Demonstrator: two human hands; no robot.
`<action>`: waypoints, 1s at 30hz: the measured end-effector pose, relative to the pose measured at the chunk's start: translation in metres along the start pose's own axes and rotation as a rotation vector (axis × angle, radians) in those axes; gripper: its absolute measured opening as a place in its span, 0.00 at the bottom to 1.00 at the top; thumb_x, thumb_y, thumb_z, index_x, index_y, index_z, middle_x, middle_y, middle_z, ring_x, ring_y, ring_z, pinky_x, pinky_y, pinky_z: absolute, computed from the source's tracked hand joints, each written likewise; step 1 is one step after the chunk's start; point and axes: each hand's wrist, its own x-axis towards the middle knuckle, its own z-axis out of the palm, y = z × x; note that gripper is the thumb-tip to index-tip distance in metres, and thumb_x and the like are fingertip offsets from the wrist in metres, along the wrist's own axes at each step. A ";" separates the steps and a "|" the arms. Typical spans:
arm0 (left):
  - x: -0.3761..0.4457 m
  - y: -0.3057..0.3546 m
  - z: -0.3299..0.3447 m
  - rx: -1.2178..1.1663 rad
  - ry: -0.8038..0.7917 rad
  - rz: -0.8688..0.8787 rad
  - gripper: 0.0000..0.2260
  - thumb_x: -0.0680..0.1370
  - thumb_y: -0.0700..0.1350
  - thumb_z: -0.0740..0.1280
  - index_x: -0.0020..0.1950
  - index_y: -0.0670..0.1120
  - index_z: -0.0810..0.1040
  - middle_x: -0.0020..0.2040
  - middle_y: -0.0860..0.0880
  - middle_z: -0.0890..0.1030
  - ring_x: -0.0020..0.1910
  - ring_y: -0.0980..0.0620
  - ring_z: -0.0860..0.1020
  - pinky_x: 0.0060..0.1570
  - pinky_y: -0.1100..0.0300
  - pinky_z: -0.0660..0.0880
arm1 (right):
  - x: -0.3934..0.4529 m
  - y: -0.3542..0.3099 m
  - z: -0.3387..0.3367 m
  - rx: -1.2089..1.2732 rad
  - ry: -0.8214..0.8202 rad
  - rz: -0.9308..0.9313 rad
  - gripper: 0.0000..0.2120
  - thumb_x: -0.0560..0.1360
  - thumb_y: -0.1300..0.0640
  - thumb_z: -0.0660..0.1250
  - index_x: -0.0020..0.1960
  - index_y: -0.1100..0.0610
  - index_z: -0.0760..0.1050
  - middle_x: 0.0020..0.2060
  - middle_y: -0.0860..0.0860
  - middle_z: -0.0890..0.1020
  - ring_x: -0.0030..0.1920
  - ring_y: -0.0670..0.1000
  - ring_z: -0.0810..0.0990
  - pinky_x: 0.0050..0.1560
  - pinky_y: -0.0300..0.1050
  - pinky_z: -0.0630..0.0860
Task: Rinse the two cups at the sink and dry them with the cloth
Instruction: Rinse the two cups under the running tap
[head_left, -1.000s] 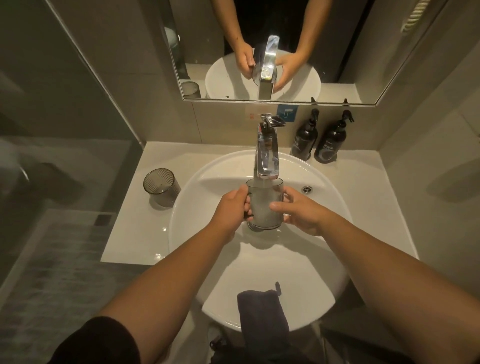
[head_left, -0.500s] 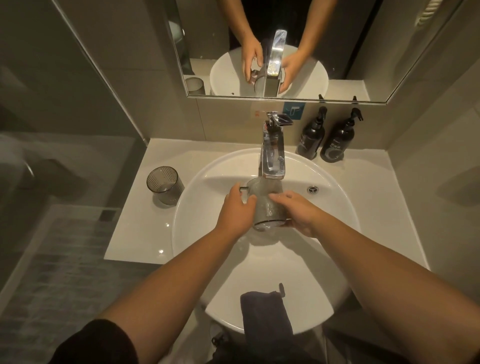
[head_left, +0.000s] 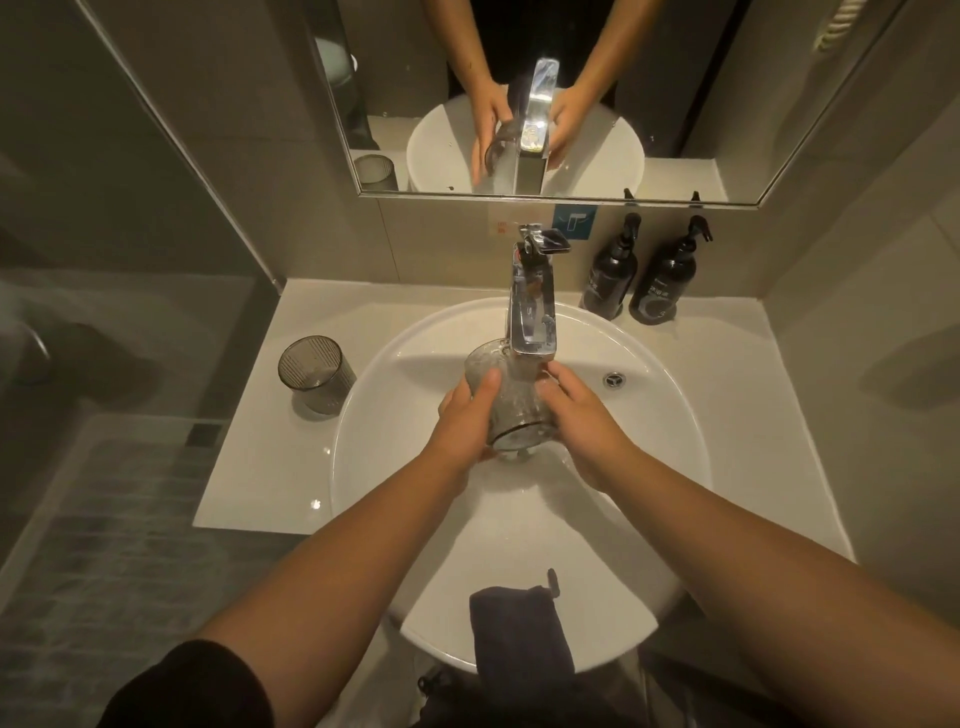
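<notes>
Both hands hold a wet ribbed grey cup (head_left: 514, 400) under the chrome faucet (head_left: 532, 317), over the white round sink (head_left: 395, 467). The cup is tipped, its mouth turned away toward the faucet and its base toward me. My left hand (head_left: 467, 421) grips its left side with the thumb over the wall. On the cup's right side my right hand (head_left: 582, 415) curls its fingers round it. A second grey cup (head_left: 316, 375) stands upright on the counter left of the sink. A dark cloth (head_left: 519, 634) hangs over the sink's near rim.
Two dark pump bottles (head_left: 631, 280) stand against the wall at the back right of the white counter (head_left: 244, 467). A mirror (head_left: 571, 93) above reflects the hands and faucet. A glass partition borders the counter on the left. An overflow hole (head_left: 614, 380) sits in the bowl's right side.
The cup went from upright under the spout to tipped over with its base toward me. Both hands stayed on it and turned with it.
</notes>
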 end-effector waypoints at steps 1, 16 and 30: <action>0.001 0.000 0.000 0.044 0.026 0.004 0.17 0.82 0.61 0.60 0.65 0.55 0.77 0.68 0.45 0.76 0.59 0.47 0.82 0.45 0.52 0.84 | -0.002 0.000 0.001 -0.028 0.012 -0.026 0.16 0.80 0.53 0.58 0.66 0.41 0.72 0.57 0.44 0.82 0.54 0.46 0.83 0.52 0.45 0.80; -0.002 -0.004 0.006 -0.167 0.042 -0.217 0.24 0.83 0.64 0.54 0.59 0.49 0.81 0.49 0.47 0.88 0.47 0.47 0.87 0.50 0.45 0.84 | -0.013 -0.007 0.002 -0.298 0.173 -0.127 0.12 0.81 0.55 0.59 0.59 0.56 0.77 0.53 0.51 0.81 0.52 0.49 0.79 0.54 0.45 0.75; 0.003 0.006 0.003 -0.072 -0.066 -0.481 0.32 0.79 0.71 0.52 0.56 0.46 0.79 0.41 0.40 0.88 0.34 0.44 0.87 0.28 0.54 0.82 | 0.010 -0.019 -0.004 -0.376 0.038 0.341 0.35 0.77 0.31 0.51 0.56 0.62 0.77 0.42 0.61 0.81 0.38 0.58 0.79 0.46 0.52 0.78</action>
